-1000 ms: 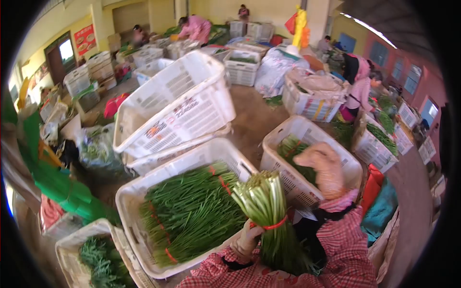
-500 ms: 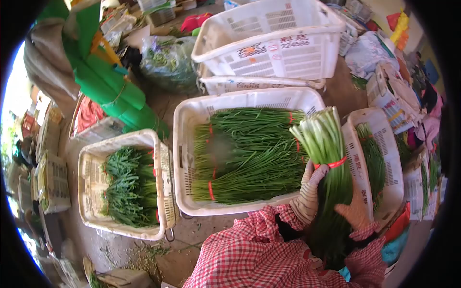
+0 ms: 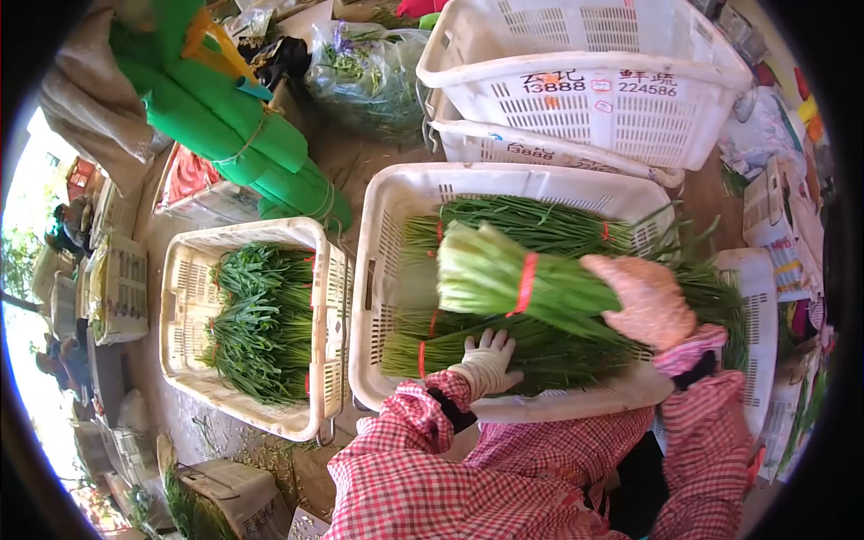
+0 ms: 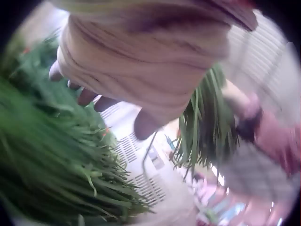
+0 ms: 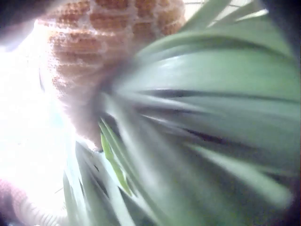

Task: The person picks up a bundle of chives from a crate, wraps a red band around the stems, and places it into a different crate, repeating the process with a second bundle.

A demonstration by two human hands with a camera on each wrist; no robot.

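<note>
In the head view my right hand (image 3: pixel 652 301), in a tan glove, grips a bunch of garlic chives (image 3: pixel 571 292) by its leafy part. The bunch lies level above the large white crate (image 3: pixel 558 184), pale cut ends pointing left, a red band around it. My left hand (image 3: pixel 489 362), in a pale striped glove, has its fingers spread on the bunches at the crate's near side. In the left wrist view, that hand (image 4: pixel 141 61) has straight fingers, with hanging leaves (image 4: pixel 207 122) beyond it. Blurred leaves (image 5: pixel 211 94) spread from the right glove (image 5: pixel 113 42) in the right wrist view.
A smaller crate (image 3: pixel 328 378) of banded greens stands to the left. Tilted white crates (image 3: pixel 576 90) are stacked behind. Green rolled material (image 3: pixel 243 135) leans at the back left, near a clear bag of greens (image 3: pixel 369 76). Another white crate (image 3: pixel 760 351) stands to the right.
The bunch has gone from upright in my left hand to level in my right hand over the large crate. My left hand has let go and moved left onto the bunches. The head view has turned downward.
</note>
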